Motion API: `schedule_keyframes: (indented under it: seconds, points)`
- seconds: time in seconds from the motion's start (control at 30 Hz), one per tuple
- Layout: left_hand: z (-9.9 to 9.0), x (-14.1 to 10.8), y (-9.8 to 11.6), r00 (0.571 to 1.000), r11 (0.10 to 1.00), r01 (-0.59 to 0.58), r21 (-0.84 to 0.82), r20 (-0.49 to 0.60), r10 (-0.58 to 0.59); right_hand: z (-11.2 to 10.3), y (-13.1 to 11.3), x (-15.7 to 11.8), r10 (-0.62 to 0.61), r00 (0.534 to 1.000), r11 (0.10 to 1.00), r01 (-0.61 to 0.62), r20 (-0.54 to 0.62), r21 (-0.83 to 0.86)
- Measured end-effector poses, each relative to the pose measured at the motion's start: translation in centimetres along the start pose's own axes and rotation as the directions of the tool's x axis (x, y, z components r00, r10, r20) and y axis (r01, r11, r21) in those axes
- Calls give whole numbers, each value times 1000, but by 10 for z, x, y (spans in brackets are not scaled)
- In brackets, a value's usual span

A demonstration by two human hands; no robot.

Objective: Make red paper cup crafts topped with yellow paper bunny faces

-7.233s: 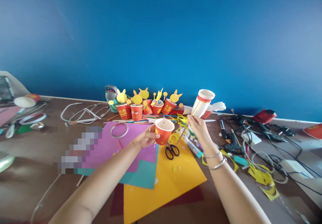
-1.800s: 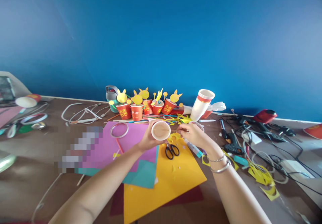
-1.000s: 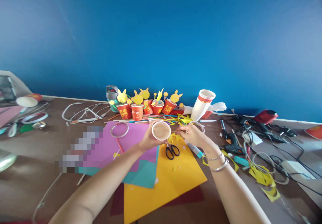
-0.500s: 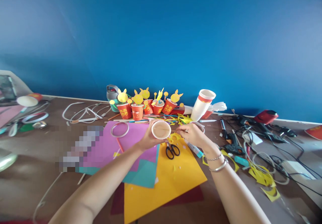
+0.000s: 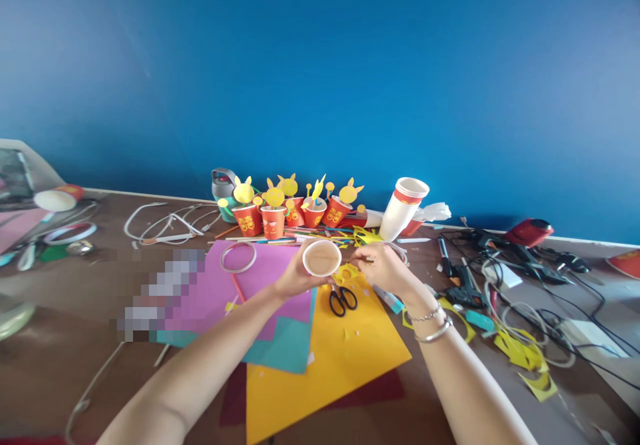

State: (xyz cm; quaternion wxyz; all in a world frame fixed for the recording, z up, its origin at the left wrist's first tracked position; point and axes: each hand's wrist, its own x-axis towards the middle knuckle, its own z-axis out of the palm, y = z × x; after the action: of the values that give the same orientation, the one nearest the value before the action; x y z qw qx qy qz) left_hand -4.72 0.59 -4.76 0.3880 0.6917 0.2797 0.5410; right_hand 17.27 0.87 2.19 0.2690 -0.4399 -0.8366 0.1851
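My left hand (image 5: 295, 276) is wrapped round a paper cup (image 5: 322, 258), whose open mouth faces me. Just right of the cup, my right hand (image 5: 381, 266) has its fingers pinched together; whatever they hold is too small to make out. Black-handled scissors (image 5: 343, 300) lie below the cup on a yellow-orange sheet (image 5: 345, 352). Purple paper (image 5: 200, 298) and teal paper (image 5: 283, 345) are spread under my left forearm. A roll of tape (image 5: 239, 258) rests on the purple paper.
Several red cups (image 5: 273, 224) with yellow paper figures line the wall. A leaning stack of white cups (image 5: 403, 210) is right of them. Glue gun (image 5: 463, 288), tangled cables (image 5: 540, 318) and yellow scraps (image 5: 520, 350) lie at the right. White cable (image 5: 173, 222) is at the back left.
My left hand and the cup have shifted very slightly to the right. My right hand has barely moved, its fingers still pinched beside the cup.
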Motion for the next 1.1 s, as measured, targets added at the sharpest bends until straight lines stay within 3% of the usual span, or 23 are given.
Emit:
schedule_keyframes:
  seconds: [0.1,0.3,0.47,0.6,0.73,0.87,1.0,1.1]
  points:
    - [0,1,3,999,999,34,-21,-4,-34,2,0,1,-50,998,999,49,-43,-19]
    - [-2,0,0,998,998,54,-26,-19,-54,2,-1,-2,7,990,1000,-11,143,25]
    - [-1,-1,-1,999,998,54,-15,4,-54,-3,-6,-4,56,984,998,-59,172,18]
    - [0,-1,-2,1000,1000,23,0,8,-23,-5,-8,-3,92,988,996,-91,127,-17]
    - [4,0,-5,990,999,-2,33,-137,7,-1,-4,0,130,988,988,-136,84,71]
    - [6,1,-9,974,998,59,33,-219,-51,6,-1,1,147,983,962,-167,108,214]
    - [3,5,-10,938,988,153,-13,-312,-150,1,-3,0,127,992,983,-127,2,136]
    - [-3,9,-8,899,979,201,-44,-389,-202,-11,3,-3,185,982,981,-182,-35,63]
